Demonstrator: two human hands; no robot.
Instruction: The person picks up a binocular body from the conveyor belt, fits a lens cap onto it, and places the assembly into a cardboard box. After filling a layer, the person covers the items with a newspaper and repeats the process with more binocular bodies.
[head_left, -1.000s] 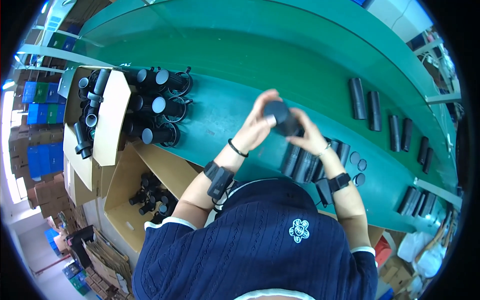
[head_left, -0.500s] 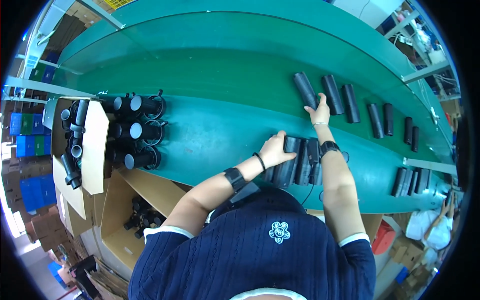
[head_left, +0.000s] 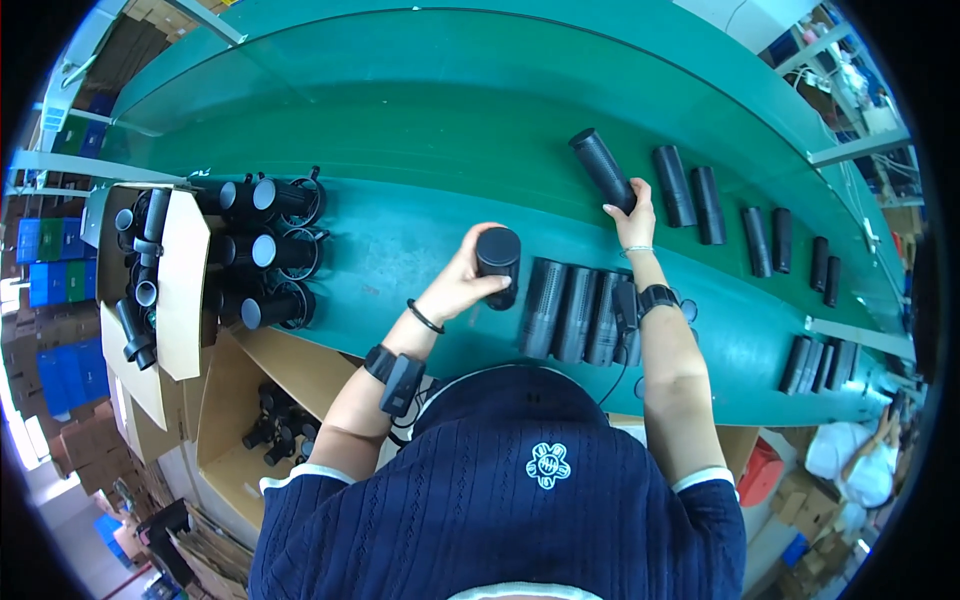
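Observation:
My left hand (head_left: 458, 288) is wrapped round a black cylindrical tube (head_left: 498, 262), its round end facing up, over the green bench (head_left: 400, 260). In my right hand (head_left: 637, 218) is the near end of another ribbed black tube (head_left: 600, 168); it slants away to the left over the darker green strip (head_left: 450, 140). Between my forearms several ribbed black tubes (head_left: 575, 312) lie side by side near the front edge of the bench. A small black box with a cable (head_left: 627, 305) sits by my right wrist and partly covers the last of them.
More black tubes (head_left: 675, 187) lie spaced along the strip at right, with another group (head_left: 818, 362) at the bench's right end. At left stand black cylinders with ring-shaped parts (head_left: 285, 250), beside an open carton (head_left: 185, 290) of black parts. A larger carton (head_left: 235, 430) sits below.
My left hand has lifted a tube from the left of the row and moved it left, tilting it upright. The tube in my right hand has shifted slightly up and left.

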